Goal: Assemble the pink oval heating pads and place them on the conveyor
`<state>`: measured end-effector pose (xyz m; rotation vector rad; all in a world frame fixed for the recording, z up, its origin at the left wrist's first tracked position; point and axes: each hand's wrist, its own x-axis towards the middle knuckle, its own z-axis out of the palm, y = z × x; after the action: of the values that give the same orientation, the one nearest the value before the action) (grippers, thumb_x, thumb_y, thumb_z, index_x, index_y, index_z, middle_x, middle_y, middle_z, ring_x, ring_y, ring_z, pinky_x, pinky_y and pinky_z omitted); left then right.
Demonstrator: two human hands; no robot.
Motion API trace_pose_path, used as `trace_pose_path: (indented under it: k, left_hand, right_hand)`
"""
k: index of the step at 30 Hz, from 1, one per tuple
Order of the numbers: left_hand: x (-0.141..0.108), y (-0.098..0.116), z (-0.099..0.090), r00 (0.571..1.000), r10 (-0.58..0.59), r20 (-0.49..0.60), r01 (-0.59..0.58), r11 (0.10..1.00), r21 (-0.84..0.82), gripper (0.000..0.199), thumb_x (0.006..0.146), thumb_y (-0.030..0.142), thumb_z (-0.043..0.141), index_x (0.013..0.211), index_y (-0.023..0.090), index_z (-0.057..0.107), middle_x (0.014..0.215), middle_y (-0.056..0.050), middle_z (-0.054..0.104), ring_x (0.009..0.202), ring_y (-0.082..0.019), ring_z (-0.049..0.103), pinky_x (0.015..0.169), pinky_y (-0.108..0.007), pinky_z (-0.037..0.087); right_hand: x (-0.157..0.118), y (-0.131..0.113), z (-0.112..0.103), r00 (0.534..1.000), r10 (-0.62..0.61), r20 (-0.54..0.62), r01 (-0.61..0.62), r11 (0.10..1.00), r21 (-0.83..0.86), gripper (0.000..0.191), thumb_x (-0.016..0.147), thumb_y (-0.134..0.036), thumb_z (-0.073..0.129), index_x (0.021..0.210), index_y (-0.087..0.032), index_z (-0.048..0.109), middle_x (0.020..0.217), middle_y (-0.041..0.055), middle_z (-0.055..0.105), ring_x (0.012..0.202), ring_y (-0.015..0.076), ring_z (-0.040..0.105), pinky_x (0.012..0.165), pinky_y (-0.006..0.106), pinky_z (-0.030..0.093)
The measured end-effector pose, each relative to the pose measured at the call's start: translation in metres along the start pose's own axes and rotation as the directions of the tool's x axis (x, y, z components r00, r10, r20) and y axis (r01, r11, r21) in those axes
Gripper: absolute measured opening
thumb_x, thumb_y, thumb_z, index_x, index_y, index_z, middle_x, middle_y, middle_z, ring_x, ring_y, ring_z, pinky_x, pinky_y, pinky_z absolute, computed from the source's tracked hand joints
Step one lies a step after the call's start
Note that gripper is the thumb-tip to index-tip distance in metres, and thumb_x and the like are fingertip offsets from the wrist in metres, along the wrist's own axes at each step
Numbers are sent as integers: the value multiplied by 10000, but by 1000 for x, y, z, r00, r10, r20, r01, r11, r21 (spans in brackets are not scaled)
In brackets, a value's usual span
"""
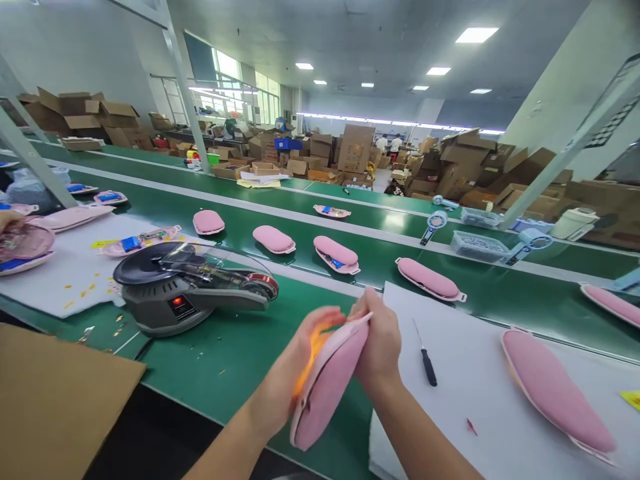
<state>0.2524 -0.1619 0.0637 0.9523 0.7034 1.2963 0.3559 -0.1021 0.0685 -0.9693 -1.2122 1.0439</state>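
A pink, elongated padded case (pixel 333 387) is held tilted on its edge between my two hands above the front of the green bench. A dark gap runs along its seam. My right hand (pixel 377 343) is closed around its upper end. Along the left side of the case lies my left hand (pixel 290 367), supporting it, and an orange glow lights that palm and fingers. Right of my hands, a screwdriver (pixel 427 365) with a black handle lies on a white sheet (pixel 400 413). Another pink padded case (pixel 555 387) rests farther right on this sheet.
A grey tape dispenser (pixel 195 290) with a red light stands left of my hands. Several pink cases (pixel 335 253) lie on the green conveyor (pixel 240 220) ahead. Small handheld fans (pixel 434 227) and a clear tub (pixel 479 245) are beyond. Another person's hand (pixel 13 223) shows far left.
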Motion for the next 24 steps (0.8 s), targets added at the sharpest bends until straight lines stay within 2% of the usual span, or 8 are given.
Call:
trace_pose_path:
  k: [4,7,9,11,13,16,19,24]
  left_hand:
    - [-15,-8,-11,991,-106,77,52,857,512,625,842,332,610,1408,346,345,1479,-28,404,1326,-248,384,1100,-384,305]
    - [-10,0,-20,986,-140,92,35,709,705,625,800,252,615,1390,309,414,1412,-49,498,1259,-264,472,1042,-377,375]
    - [-2,10,-25,974,-182,136,-8,570,822,615,722,186,659,1307,324,530,1248,-30,630,1097,-256,583,926,-330,448]
    - [6,16,-28,960,-206,191,-77,462,884,548,668,117,663,1162,351,646,1024,12,707,909,-223,629,790,-276,469]
    - [10,15,-29,973,-162,166,-87,411,907,432,675,125,667,1049,337,704,951,19,717,867,-216,626,755,-266,461]
    - [5,0,-32,999,-43,-4,20,394,919,250,767,265,645,1005,279,720,1021,-20,716,939,-243,625,824,-314,467]
    - [-11,-17,-38,989,28,-144,115,461,880,316,815,311,601,1123,281,667,1135,-33,687,1050,-249,606,933,-354,452]
    - [-38,-22,-44,965,3,-263,214,577,788,267,769,290,667,1034,289,700,1114,-18,696,1064,-236,611,943,-336,469]
  right_hand:
    - [9,11,-21,979,-14,-204,4,999,-53,400,928,-477,317,618,-233,380,569,-41,386,488,127,411,455,259,400]
    - [-6,15,-38,971,-136,-199,111,985,-131,393,862,-555,471,1017,-206,564,977,56,597,870,194,575,757,336,480]
    - [-20,17,-52,969,-248,-1,240,938,-251,460,832,-566,531,1133,-223,586,1116,79,619,1016,227,565,845,366,460]
    - [-33,24,-66,914,-299,275,392,825,-406,327,888,-483,504,1013,-233,674,952,67,693,871,217,617,746,351,484]
    - [-41,33,-78,863,-283,419,483,706,-517,279,936,-378,464,901,-240,705,772,38,709,665,187,618,620,327,478]
    - [-51,49,-88,898,-271,347,435,673,-599,256,949,-315,451,928,-213,685,807,48,726,683,201,653,617,333,503]
    - [-61,55,-90,924,-230,304,376,676,-634,268,971,-329,407,1021,-219,646,953,69,712,839,216,671,688,333,545]
    - [-70,48,-100,812,-241,531,558,587,-587,302,938,-339,513,1222,-249,564,1072,46,689,941,196,660,777,283,574]
